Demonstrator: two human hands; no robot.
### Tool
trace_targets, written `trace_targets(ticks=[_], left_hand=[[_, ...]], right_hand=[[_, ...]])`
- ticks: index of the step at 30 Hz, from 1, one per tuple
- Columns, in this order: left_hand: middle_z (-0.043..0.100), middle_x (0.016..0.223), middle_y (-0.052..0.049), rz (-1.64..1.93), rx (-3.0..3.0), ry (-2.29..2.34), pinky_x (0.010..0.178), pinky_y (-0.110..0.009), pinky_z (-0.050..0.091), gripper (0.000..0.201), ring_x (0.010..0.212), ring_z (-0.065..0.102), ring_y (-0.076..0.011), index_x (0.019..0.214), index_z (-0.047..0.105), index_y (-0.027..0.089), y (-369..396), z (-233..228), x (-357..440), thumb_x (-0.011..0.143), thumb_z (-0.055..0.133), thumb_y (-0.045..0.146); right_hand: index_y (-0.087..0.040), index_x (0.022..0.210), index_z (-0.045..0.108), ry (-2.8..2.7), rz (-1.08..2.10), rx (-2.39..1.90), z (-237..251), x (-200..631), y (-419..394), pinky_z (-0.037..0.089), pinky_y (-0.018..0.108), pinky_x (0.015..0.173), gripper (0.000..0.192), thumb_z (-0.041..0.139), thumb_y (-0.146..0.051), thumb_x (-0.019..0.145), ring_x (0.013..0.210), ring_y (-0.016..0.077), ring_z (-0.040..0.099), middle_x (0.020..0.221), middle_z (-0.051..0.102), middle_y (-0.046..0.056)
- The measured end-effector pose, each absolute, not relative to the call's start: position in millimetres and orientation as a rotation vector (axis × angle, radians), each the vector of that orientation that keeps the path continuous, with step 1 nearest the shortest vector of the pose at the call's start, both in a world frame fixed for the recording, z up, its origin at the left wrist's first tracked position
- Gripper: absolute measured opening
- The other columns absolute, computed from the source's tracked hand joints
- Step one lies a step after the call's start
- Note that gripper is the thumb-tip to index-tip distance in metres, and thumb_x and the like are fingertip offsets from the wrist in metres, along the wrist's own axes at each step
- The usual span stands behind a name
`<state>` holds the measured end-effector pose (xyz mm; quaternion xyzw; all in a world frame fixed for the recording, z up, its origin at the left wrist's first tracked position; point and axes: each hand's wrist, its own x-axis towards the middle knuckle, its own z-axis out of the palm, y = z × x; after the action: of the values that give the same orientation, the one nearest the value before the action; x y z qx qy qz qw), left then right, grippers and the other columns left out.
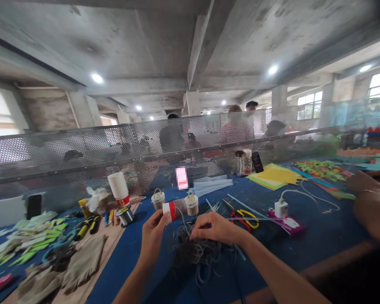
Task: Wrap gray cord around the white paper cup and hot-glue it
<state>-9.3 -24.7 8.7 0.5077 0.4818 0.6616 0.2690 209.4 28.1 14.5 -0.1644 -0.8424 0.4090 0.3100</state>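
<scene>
My left hand [155, 230] is closed on a paper cup [170, 211] with a red band, held on its side above the table. Grey cord is wound round the cup's right-hand part. From there a strand runs to my right hand [213, 228], which pinches the grey cord [184, 217] between thumb and fingers. Below both hands lies a loose tangle of grey cord [198, 253]. Just behind the held cup stand two small handled buckets, a left one [158, 200] and a right one [192, 205].
Scissors [248, 217] and a purple power strip [286, 223] lie to the right. Stacked paper cups [118, 190], a wire spool [126, 216] and gloves [85, 259] are on the left. A perforated metal screen [139, 147] crosses behind. Another person's arm [372, 207] reaches in from the right.
</scene>
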Motion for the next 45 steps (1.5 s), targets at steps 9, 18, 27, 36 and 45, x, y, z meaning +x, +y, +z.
trace_targets(ticks=[9, 18, 27, 36, 45], left_hand=[[0.071, 0.082, -0.001, 1.829, 1.404, 1.348, 0.07, -0.023, 0.046, 0.028, 0.074, 0.06, -0.0168, 0.093, 0.072, 0.015, -18, 3, -13, 0.078, 0.067, 0.038], [0.068, 0.082, -0.001, 1.821, 1.463, 1.327, 0.072, -0.024, 0.044, 0.033, 0.077, 0.058, -0.0174, 0.101, 0.071, 0.015, -8, -13, -23, 0.079, 0.066, 0.038], [0.069, 0.08, 0.0, 1.858, 1.452, 1.338, 0.071, -0.023, 0.045, 0.03, 0.077, 0.058, -0.0181, 0.095, 0.072, 0.015, -10, -7, -22, 0.076, 0.068, 0.038], [0.068, 0.075, 0.002, 1.835, 1.443, 1.341, 0.065, -0.021, 0.044, 0.028, 0.071, 0.057, -0.0159, 0.092, 0.072, 0.016, -13, -5, -22, 0.076, 0.068, 0.039], [0.069, 0.079, 0.0, 1.868, 1.413, 1.346, 0.07, -0.023, 0.045, 0.032, 0.075, 0.057, -0.017, 0.094, 0.072, 0.015, -12, -5, -22, 0.076, 0.068, 0.04]], right_hand=[[-0.017, 0.084, 0.065, -1.805, 0.648, -1.032, -6, 282, 38, 0.046, 0.024, 0.065, 0.029, 0.049, -0.041, 0.091, 0.064, 0.0159, 0.063, 0.071, 0.068, 0.003], [-0.017, 0.076, 0.065, -1.95, 0.638, -1.303, -30, 300, 25, 0.045, 0.022, 0.059, 0.035, 0.046, -0.043, 0.091, 0.061, 0.0159, 0.067, 0.069, 0.071, 0.004], [-0.02, 0.052, 0.062, -2.083, 0.708, -1.448, -17, 228, 42, 0.044, 0.024, 0.056, 0.04, 0.059, -0.046, 0.081, 0.052, 0.018, 0.064, 0.048, 0.064, 0.003], [-0.02, 0.034, 0.048, -2.098, 0.861, -1.589, -15, 221, 51, 0.044, 0.027, 0.054, 0.052, 0.067, -0.05, 0.073, 0.047, 0.019, 0.058, 0.035, 0.05, 0.003], [-0.018, 0.043, 0.054, -1.759, 1.127, -1.541, -29, 232, 61, 0.027, 0.022, 0.036, 0.041, 0.066, -0.039, 0.076, 0.033, 0.0102, 0.039, 0.034, 0.045, -0.001]])
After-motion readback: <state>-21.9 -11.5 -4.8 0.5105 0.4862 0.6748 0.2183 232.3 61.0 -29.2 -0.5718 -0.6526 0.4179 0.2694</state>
